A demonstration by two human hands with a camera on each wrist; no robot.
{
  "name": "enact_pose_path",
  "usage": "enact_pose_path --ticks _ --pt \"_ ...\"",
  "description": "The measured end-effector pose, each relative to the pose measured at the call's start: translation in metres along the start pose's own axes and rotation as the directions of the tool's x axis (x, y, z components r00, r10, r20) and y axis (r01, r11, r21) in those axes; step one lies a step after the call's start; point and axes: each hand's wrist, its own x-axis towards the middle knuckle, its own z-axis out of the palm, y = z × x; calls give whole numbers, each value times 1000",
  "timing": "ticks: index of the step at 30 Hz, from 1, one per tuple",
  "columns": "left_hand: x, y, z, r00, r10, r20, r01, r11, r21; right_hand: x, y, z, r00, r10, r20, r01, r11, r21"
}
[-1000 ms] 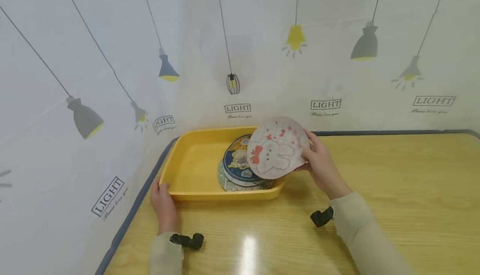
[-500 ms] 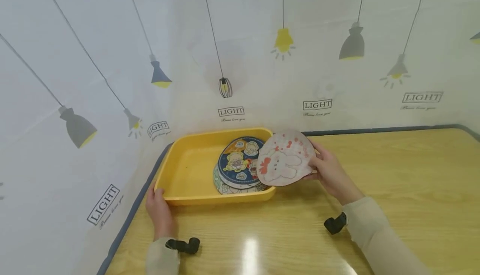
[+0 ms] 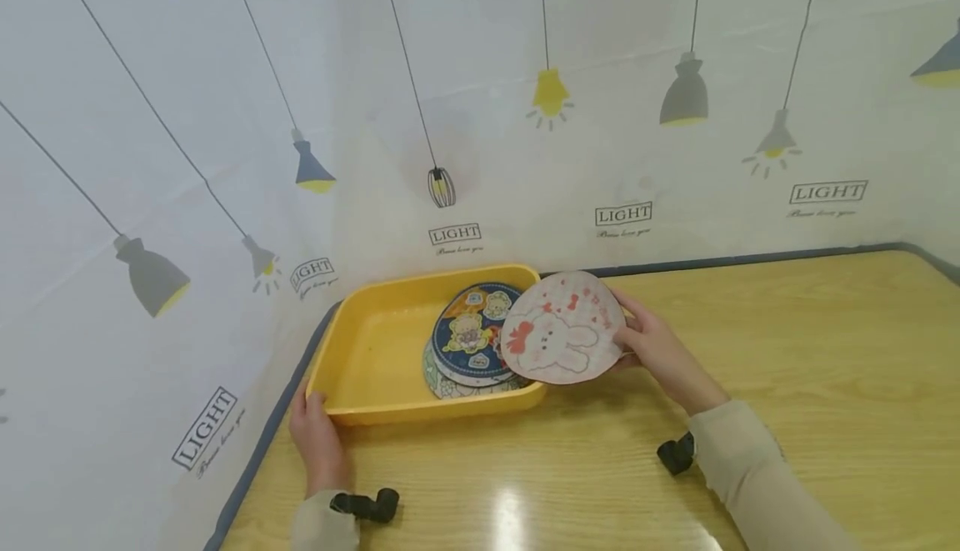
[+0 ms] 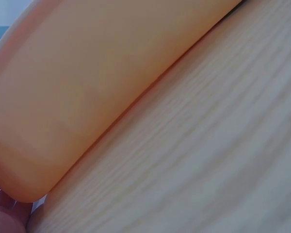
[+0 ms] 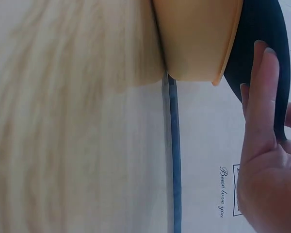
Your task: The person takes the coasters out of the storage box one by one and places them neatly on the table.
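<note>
The right hand (image 3: 660,355) pinches a round pale-pink mat (image 3: 564,330) by its edge, thumb on the printed face and fingers along the dark underside. Small red lettering on the mat, just ahead of that thumb, is too small to read; a rabbit with a red bow lies farther from the fingers. The left hand (image 3: 318,438) grips the near corner of a yellow tray (image 3: 378,355), its thumb over the rim. Between the hands, inside the tray, a dark-blue bear mat (image 3: 468,318) with little unreadable label patches lies on other round mats, including a greenish one (image 3: 440,383). The pink mat overlaps the tray's side nearest the right hand; whether it touches the rim I cannot tell. Beyond both hands, the wall covering (image 3: 510,26) repeats a boxed "LIGHT" (image 3: 454,234); the right wrist view shows script (image 5: 222,191) reading "Beese love you".
</note>
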Motion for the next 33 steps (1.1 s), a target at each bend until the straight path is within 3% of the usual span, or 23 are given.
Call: enact_pose_path --ticks 9,19,28,33 --pt "1 1 -3 1000 -15 -8 15 1000 18 3 5 -2 999 18 32 -22 994 109" --pt "1 1 1 1000 -8 -4 8 999 33 2 3 -15 999 47 10 -48 972 230" --pt "1 2 0 1000 -18 15 17 1000 21 1 3 -21 996 88 12 -89 979 184" --pt "1 1 2 1000 -16 11 16 1000 -2 2 4 -25 995 92 34 -98 968 229"
